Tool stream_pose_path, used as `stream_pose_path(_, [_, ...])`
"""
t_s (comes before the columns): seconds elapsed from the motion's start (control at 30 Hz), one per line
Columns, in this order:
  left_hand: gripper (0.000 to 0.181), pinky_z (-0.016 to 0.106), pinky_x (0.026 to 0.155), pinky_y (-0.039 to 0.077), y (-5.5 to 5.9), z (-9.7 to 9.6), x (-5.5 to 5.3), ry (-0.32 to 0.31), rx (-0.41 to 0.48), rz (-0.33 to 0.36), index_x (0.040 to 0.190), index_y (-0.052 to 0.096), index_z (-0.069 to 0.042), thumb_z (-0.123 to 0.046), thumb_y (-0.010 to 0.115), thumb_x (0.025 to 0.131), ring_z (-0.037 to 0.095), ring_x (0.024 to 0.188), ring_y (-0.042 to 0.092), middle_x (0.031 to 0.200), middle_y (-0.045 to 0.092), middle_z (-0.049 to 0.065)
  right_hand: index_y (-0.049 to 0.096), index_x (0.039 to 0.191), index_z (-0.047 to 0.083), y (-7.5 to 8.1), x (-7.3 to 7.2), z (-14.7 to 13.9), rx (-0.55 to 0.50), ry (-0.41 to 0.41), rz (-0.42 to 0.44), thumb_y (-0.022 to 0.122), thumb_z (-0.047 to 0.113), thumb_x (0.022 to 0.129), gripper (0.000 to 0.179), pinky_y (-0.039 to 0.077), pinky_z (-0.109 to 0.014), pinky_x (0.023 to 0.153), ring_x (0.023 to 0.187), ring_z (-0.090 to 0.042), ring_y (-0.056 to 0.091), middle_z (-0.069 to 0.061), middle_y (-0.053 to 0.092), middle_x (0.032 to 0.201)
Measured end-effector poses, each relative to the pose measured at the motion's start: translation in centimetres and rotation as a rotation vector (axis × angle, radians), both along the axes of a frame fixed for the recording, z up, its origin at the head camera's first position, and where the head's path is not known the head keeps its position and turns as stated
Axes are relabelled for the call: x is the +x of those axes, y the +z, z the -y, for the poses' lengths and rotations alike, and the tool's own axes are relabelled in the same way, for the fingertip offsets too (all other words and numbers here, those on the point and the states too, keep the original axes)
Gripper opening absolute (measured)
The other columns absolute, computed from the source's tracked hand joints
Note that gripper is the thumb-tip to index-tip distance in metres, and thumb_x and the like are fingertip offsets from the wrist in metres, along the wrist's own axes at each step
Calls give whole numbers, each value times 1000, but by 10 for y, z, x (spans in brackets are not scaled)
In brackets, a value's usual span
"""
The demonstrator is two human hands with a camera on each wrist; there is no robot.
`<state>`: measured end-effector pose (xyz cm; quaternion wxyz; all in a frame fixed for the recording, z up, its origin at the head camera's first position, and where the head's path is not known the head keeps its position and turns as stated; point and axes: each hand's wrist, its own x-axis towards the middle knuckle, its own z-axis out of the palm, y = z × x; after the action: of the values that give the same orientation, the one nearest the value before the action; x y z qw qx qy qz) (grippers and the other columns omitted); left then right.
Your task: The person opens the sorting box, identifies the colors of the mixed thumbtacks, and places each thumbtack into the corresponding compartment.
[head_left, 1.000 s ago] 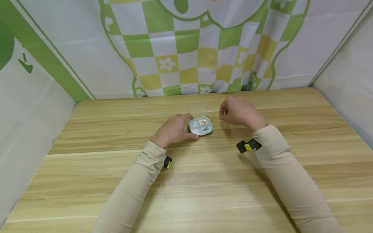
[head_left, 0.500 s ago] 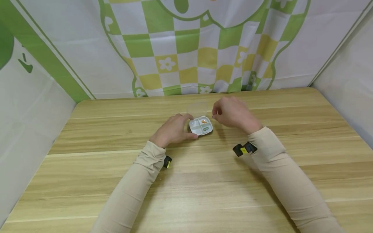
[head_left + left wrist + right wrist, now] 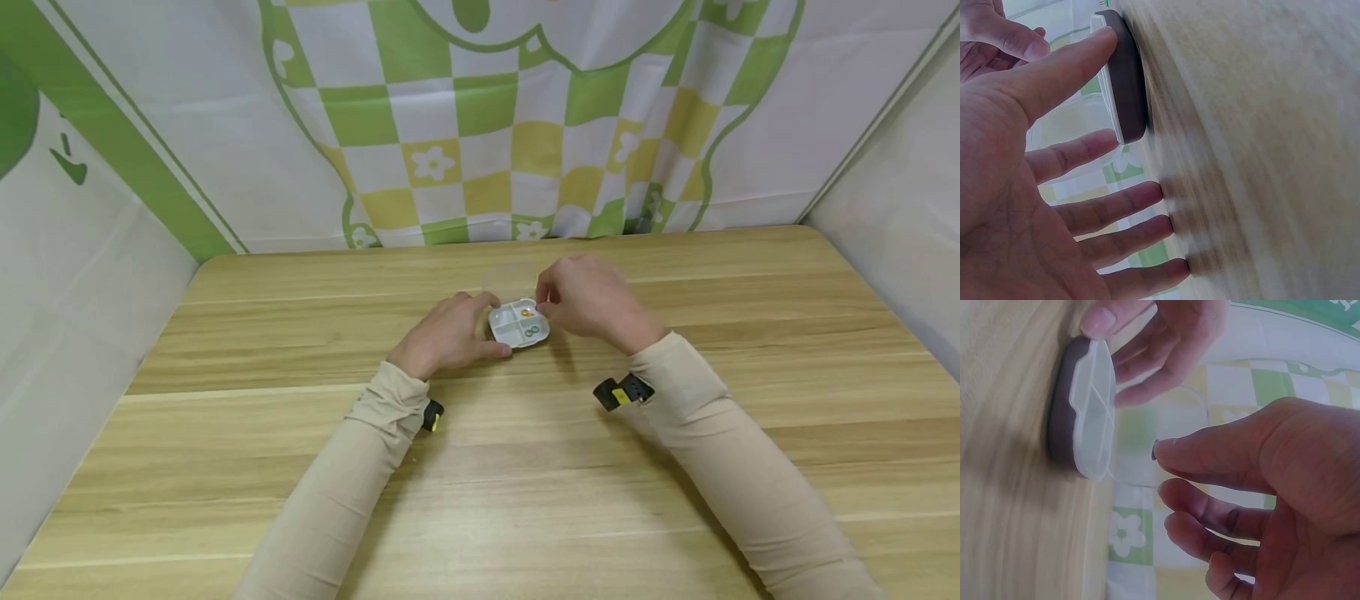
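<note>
A small white pill box [image 3: 506, 332] with a dark base stands on the table, divided into four-cornered compartments. Its clear lid [image 3: 508, 277] is raised at the back. Small orange pieces [image 3: 527, 313] lie in the far right compartment, and green ring-like pieces [image 3: 532, 331] in the near right one. My left hand [image 3: 444, 335] holds the box's left side between thumb and forefinger, its other fingertips touching the table. At the box's right edge, my right hand [image 3: 592, 302] pinches a tiny dark purple piece [image 3: 1154, 450] between thumb and forefinger, most of it hidden.
The wooden table [image 3: 480, 467] extends around both arms. Behind it hangs a checked green, yellow and white cloth [image 3: 480, 158]. White walls close in the left and right sides. Each wrist wears a black strap [image 3: 624, 392].
My right hand has moved left and slightly down, from beside the pill box to its far right corner. The left hand and the box have stayed in place.
</note>
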<state>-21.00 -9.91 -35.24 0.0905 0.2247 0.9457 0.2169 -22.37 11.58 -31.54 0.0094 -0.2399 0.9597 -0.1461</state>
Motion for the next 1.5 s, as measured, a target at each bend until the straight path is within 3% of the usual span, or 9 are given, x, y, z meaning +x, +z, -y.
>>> stream_pose_path(0.33, [66, 45, 101, 44, -1, 0, -1, -20, -8, -16, 138, 55, -4, -37, 82, 87, 31, 118, 57, 124, 63, 16, 77, 87, 14, -7, 5, 15, 25, 36, -11, 76, 17, 89, 3, 47, -39, 66, 75, -21, 60, 2, 66, 79])
stream_pose_path(0.67, [65, 44, 98, 46, -1, 1, -1, -20, 1, -13, 138, 55, -4, -36, 81, 88, 30, 116, 57, 123, 64, 14, 76, 85, 14, -13, 9, 24, 39, 80, -24, 71, 10, 87, 7, 47, -37, 62, 71, -21, 59, 0, 67, 81])
stream_pose_path(1.5, [62, 44, 95, 48, -1, -1, -1, -20, -13, -6, 137, 55, -5, -36, 80, 89, 30, 113, 57, 121, 63, 15, 75, 82, 13, -22, 8, 26, 1, 77, -22, 70, 6, 87, 9, 44, -33, 55, 64, -18, 55, -2, 66, 81])
